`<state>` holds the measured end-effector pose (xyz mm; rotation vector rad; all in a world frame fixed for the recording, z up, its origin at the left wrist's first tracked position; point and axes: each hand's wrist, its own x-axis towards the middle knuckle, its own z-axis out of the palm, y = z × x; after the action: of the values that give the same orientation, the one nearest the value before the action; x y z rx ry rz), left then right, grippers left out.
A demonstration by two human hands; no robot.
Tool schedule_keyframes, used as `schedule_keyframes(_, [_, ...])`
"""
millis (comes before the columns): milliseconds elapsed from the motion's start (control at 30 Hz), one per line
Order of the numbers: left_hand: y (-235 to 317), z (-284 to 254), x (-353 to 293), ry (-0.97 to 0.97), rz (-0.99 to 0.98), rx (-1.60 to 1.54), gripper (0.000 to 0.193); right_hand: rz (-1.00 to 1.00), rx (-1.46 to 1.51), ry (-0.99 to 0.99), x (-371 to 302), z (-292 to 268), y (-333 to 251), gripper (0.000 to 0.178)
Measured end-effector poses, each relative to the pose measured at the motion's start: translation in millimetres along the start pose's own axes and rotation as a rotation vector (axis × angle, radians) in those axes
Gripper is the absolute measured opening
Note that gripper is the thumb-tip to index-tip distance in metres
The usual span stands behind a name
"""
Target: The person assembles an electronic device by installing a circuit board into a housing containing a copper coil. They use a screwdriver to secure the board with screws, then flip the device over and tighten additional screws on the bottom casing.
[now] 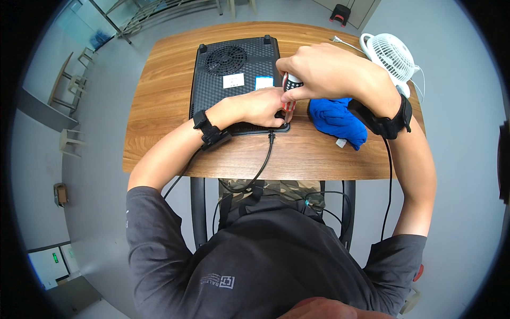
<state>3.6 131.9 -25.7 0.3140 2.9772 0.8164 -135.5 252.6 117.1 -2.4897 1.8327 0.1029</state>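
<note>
A black induction cooker (214, 87) lies upside down on the wooden table, showing its vent grille, small feet and two labels. My right hand (319, 68) is closed around the handle of a screwdriver (288, 105) with a red, white and black grip. The screwdriver stands nearly upright, its tip down at the cooker's near right corner; the exact contact point is too small to make out. My left hand (261, 108) rests on the cooker's near right part, its fingers bent in around the lower screwdriver, partly hidden.
A crumpled blue cloth (337, 121) lies right of the cooker. Behind my right forearm stands a white fan (392, 57) with its cord and plug. The cooker's black power cord (264, 165) hangs over the near edge of the wooden table (159, 106).
</note>
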Motion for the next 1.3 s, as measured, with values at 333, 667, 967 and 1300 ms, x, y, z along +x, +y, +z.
schedule_keyframes(333, [-10, -4, 1, -0.045, -0.05, -0.177, 0.018, -0.029, 0.01, 0.0, 3, 7, -1, 0.041])
schedule_keyframes(667, [-6, -19, -12, 0.331, -0.101, -0.381, 0.055, 0.059, 0.041, 0.021, 15, 20, -11, 0.04])
schedule_keyframes(967, [14, -27, -5, 0.4, -0.187, -0.326, 0.036, 0.011, 0.083, 0.054, -9, 10, -8, 0.038])
schedule_keyframes(1300, [15, -24, -7, 0.404, -0.057, -0.36, 0.044, 0.16, 0.005, -0.041, 0, 7, -23, 0.033])
